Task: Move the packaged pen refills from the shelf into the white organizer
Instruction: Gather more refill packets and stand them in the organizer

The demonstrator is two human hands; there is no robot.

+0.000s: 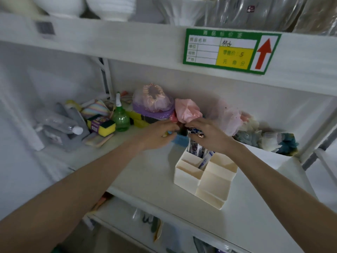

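Partly done; several packaged pen refills standing in rear compartment of white organizer, centre-right of frame; front compartments empty; left hand and right hand meeting just behind it, centre frame; grip state indeterminate; remaining stock on shelf hidden.

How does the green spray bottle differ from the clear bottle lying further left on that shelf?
The green bottle stands upright; the clear bottle lies on its side. The green bottle is round-bodied with a white spray nozzle; the clear bottle is longer, with a plain white cap. One is tinted green, the other colourless. Both are see-through and sit on the same shelf.
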